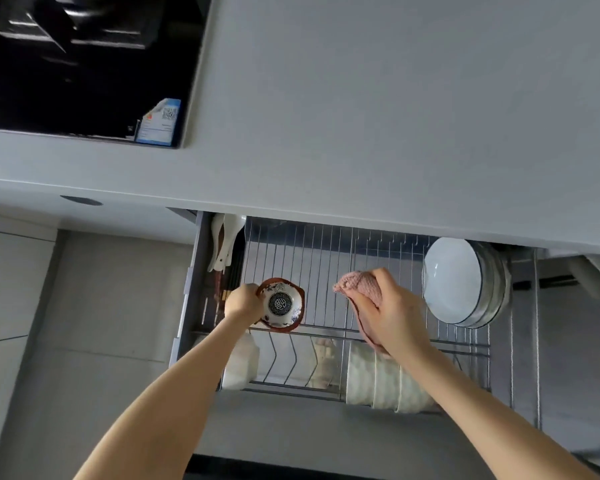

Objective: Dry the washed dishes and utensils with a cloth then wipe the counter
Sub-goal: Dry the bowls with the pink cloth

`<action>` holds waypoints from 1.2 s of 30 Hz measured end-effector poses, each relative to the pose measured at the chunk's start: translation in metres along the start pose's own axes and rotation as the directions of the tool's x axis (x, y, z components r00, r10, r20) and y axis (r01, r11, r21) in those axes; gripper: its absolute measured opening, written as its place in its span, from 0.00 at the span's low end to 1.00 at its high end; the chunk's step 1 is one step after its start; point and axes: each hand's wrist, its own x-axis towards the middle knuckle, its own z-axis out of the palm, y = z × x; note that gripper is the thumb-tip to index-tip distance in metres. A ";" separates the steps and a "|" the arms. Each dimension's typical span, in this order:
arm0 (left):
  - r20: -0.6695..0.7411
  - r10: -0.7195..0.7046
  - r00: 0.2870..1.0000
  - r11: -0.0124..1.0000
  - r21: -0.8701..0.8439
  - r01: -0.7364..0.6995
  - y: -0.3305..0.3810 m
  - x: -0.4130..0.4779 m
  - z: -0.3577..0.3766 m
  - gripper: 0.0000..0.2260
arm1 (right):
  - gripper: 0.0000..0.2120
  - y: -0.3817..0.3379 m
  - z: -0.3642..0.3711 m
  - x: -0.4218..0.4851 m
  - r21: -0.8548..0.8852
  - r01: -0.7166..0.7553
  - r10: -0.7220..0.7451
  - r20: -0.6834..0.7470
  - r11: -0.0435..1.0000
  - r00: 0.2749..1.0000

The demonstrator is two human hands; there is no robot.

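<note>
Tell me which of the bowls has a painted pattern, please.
The red-rimmed bowl gripped by the left hand; the ribbed bowls stacked nearer the person are plain white.

Head camera, wide-angle, sole view: sitting above the scene and looking steeply down, facing forward over the grey counter. The counter is filling the upper half; the black cooktop is showing at upper left. The pulled-out dish drawer is lying below the counter edge, near mid-frame. The left forearm and right forearm are entering from the bottom edge, close to the lens.
</note>
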 end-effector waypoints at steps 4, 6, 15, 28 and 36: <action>0.020 0.002 1.000 0.999 0.042 -0.002 0.000 0.024 0.022 0.12 | 0.15 0.014 0.021 0.014 0.018 0.005 -0.005 0.021 1.000 1.000; 0.028 -0.009 1.000 0.998 0.061 0.007 0.002 0.032 0.032 0.11 | 0.16 0.019 0.030 0.018 0.017 0.004 -0.004 0.040 1.000 0.999; 0.068 -0.061 0.996 0.998 -0.025 0.062 -0.004 0.048 0.045 0.11 | 0.18 0.018 0.047 0.026 -0.015 0.017 -0.016 0.092 1.000 0.996; 0.031 0.100 0.994 0.546 -0.837 -0.029 -0.009 -0.088 -0.059 0.10 | 0.20 -0.101 0.013 0.024 0.473 -0.338 0.134 0.414 0.813 0.901; -0.077 0.225 0.971 0.213 -0.969 -0.126 -0.131 -0.202 -0.127 0.26 | 0.15 -0.268 0.048 -0.004 0.609 -0.580 -0.014 0.696 0.541 0.718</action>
